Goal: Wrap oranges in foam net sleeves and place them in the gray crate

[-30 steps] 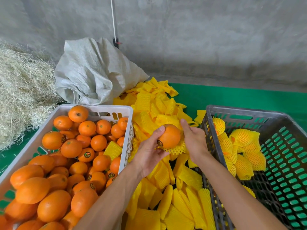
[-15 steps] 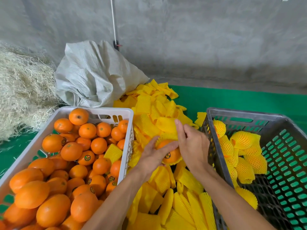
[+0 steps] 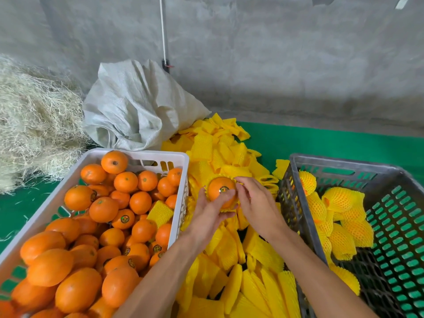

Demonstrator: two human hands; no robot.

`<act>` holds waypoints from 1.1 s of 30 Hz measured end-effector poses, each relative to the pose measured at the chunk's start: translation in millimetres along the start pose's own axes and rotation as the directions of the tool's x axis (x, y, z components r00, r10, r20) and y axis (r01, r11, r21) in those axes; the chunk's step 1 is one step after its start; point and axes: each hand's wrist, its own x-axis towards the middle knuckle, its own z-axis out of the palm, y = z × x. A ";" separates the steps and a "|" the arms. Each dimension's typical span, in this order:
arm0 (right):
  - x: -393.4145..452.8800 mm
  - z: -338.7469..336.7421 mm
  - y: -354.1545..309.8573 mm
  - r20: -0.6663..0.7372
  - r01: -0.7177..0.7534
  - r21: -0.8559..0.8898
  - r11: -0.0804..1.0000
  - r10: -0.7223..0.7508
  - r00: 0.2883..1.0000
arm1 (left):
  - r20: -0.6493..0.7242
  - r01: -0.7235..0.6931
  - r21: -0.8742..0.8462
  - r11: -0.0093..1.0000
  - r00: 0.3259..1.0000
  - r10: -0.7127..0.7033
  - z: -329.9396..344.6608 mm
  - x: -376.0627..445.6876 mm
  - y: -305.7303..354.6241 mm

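Between the two crates my left hand (image 3: 210, 213) grips an orange (image 3: 219, 188) with a round sticker, thumb and fingers curled round its near side. A yellow foam net sleeve (image 3: 231, 172) rings the orange's far and lower edge. My right hand (image 3: 257, 204) pinches the sleeve at the orange's right side. The gray crate (image 3: 344, 162) on the right holds several wrapped oranges (image 3: 339, 199) along its left side. A white crate (image 3: 146, 155) on the left is full of bare oranges (image 3: 103, 208).
A heap of loose yellow sleeves (image 3: 213, 148) covers the green mat (image 3: 321, 143) between the crates and runs toward me. A grey woven sack (image 3: 137, 106) and a straw pile (image 3: 34, 125) lie at the back left against the concrete wall.
The orange has turned so its sticker faces me and more of its top shows. Both hands have shifted round it, and the sleeve now sits lower around the fruit.
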 end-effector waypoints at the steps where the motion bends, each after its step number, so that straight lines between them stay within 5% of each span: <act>1: 0.9 -0.7 0.4 -0.009 0.001 -0.027 1.000 -0.002 1.000 | 0.001 -0.016 0.026 1.000 1.000 0.016 -1.7 1.9 -2.0; 8: 3.7 -10.1 -4.7 -0.201 -0.002 -0.087 0.996 -0.016 0.980 | -0.135 -0.022 0.049 0.999 0.990 0.028 -2.3 1.6 0.8; 14: -5.4 -4.2 -15.5 -0.165 0.241 -0.143 0.960 -0.263 0.951 | -0.053 0.018 -0.033 0.999 0.998 -0.020 0.4 -5.1 3.9; 22: -4.5 1.0 -3.4 0.051 -0.049 0.068 0.996 0.045 0.998 | 0.056 -0.004 -0.128 0.992 0.998 0.011 -3.5 -4.1 9.6; 33: 0.2 -5.9 -4.1 0.010 0.038 -0.035 0.999 -0.038 0.999 | -0.082 0.004 -0.030 1.000 0.997 -0.007 -7.4 -1.8 8.6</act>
